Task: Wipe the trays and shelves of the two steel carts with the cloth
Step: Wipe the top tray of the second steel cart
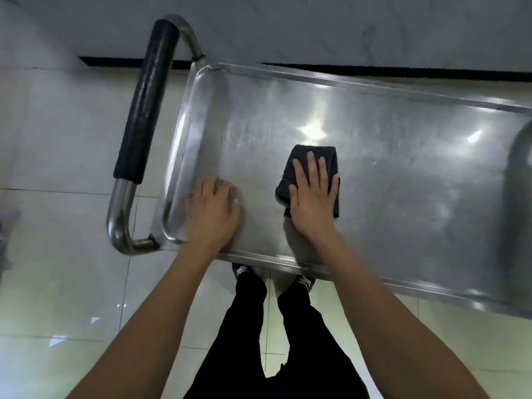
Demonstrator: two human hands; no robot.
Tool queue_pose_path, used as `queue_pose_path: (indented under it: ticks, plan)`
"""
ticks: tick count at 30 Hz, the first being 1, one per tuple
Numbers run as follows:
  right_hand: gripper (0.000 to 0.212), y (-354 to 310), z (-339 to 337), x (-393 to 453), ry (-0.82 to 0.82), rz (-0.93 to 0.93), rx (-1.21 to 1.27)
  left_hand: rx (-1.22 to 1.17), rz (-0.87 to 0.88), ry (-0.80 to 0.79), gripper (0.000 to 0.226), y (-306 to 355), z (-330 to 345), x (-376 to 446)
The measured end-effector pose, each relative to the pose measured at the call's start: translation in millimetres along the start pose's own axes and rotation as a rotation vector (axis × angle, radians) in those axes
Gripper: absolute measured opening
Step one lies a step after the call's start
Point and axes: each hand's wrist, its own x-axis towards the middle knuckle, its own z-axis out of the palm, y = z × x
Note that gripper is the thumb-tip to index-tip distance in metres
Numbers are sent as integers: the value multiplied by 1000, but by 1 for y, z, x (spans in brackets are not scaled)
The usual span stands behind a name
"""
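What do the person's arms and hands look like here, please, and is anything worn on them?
Both forearms are bare from the bottom of the picture to the wrists; no sleeves show. The left hand and the right hand are bare too: no gloves, and no watch, ring or band that I can see. The left hand's fingertips are blurred. Lower down, the person wears black trousers.

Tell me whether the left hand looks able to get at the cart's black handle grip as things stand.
Probably yes. The left hand rests open on the tray near its left end, holding nothing, and nothing shows between it and the black handle grip.
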Motion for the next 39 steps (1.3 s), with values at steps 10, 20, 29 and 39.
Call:
queue_pose_path:
  ticks: [10,20,29,39]
  plan:
    - [56,-160,37,51,-90,-237,41,-19,-136,-4,40,-76,-13,-6]
    - [55,-192,40,62,-133,-407,56,-161,-140,14,47,-88,-9,-9]
    - [54,-102,28,6,-79,-260,46,-44,-2,-37,41,-45,-5,-18]
    - [55,80,-17,-70,-37,18,20,24,259,-146,40,95,34,-54]
